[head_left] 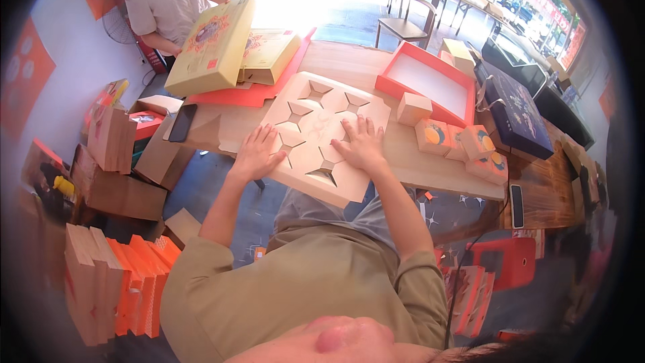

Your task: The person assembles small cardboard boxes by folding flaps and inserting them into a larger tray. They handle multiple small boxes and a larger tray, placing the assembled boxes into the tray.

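Observation:
A tan cardboard insert (316,117) with several star-cut openings lies flat on the wooden table (349,64), its near corner hanging over the table's front edge. My left hand (257,153) rests flat on the insert's near-left side, fingers spread. My right hand (363,144) presses flat on its near-right side, fingers spread over one of the cutouts. Neither hand grips anything.
An open red box tray (424,84) and several small orange-and-tan cubes (463,144) sit to the right. A person (168,0) across the table holds a yellow box lid (211,47). A phone (182,122) lies at the left, stacked flat cartons (114,289) on the floor.

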`<action>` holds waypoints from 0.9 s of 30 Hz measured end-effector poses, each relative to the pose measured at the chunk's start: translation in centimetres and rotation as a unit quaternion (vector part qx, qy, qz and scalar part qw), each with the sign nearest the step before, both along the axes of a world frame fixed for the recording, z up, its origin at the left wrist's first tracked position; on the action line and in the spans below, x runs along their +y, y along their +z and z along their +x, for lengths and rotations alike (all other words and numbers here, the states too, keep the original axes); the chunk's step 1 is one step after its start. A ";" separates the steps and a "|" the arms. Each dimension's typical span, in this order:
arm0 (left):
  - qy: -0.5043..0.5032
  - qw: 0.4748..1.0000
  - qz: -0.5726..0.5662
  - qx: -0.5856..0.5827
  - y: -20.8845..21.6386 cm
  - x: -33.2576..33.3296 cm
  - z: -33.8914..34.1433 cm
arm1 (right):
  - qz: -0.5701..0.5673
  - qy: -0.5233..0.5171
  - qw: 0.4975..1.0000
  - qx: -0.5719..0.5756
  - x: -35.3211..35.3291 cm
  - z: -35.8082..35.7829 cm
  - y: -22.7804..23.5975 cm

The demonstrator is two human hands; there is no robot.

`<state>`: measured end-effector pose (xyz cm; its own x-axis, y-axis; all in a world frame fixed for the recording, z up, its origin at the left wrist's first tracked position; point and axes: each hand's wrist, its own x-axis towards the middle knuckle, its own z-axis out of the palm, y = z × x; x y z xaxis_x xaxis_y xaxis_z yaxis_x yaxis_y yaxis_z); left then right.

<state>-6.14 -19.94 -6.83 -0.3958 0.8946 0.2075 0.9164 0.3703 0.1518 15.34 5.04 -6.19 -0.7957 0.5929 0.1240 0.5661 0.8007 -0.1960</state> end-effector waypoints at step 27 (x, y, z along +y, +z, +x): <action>-0.154 0.980 0.061 0.110 0.8 -0.2 5.7 | 0.192 -0.155 0.946 0.209 10.8 7.7 5.6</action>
